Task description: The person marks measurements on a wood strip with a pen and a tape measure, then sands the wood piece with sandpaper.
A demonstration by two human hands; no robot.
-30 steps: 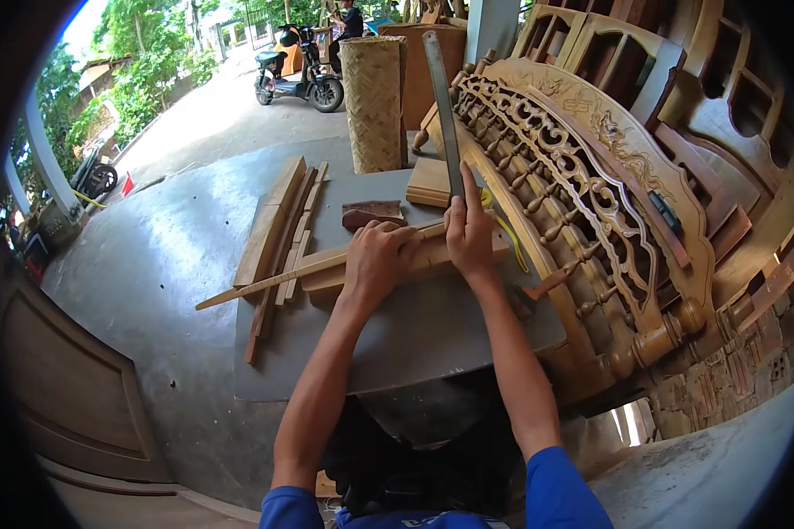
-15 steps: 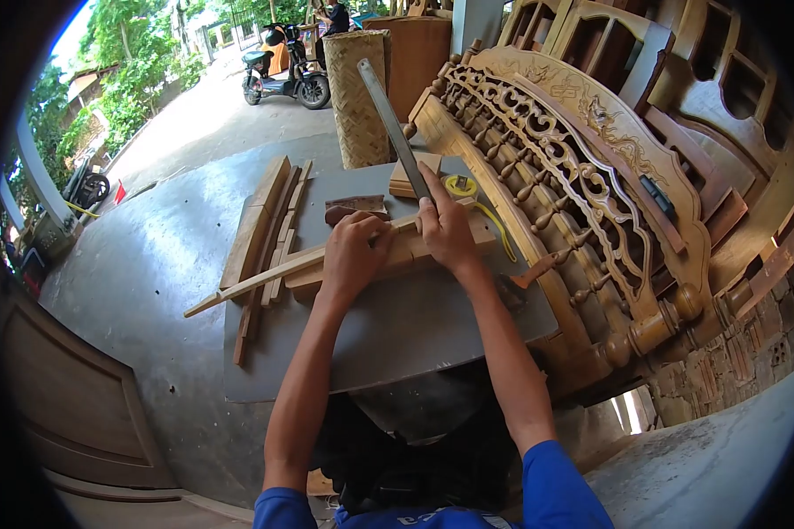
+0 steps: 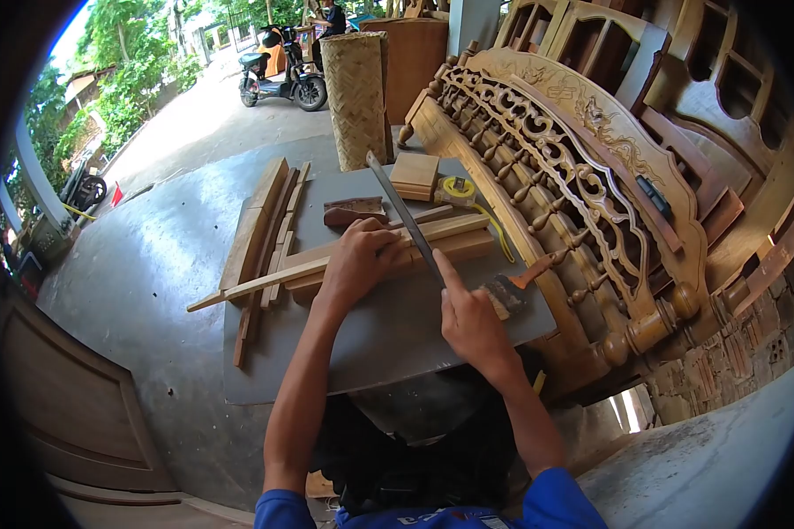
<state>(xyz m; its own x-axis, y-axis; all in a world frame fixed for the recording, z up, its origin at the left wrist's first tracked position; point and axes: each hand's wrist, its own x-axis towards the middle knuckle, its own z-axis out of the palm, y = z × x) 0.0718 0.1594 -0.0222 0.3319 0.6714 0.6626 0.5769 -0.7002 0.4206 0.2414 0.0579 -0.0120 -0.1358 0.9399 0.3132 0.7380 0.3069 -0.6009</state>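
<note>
My left hand is closed on a long, thin wooden strip, pressing it over a thicker wooden block. The strip's tapered end sticks out to the left, past the table edge pieces. In my right hand is a long, flat grey metal file, its index finger stretched along it. The file slants up and left across the strip, its far end beyond the block. Just behind my left hand lies a dark brown piece of wood. A brush with an orange handle rests beside my right hand.
On the grey table are long wooden pieces at left, stacked blocks and a yellow tape measure. Carved wooden furniture panels lean at right. A woven roll stands behind. A scooter and a person are farther off.
My right hand has moved down towards me, drawing the file back across the strip. The brush shows more now. My left hand stays on the strip.
</note>
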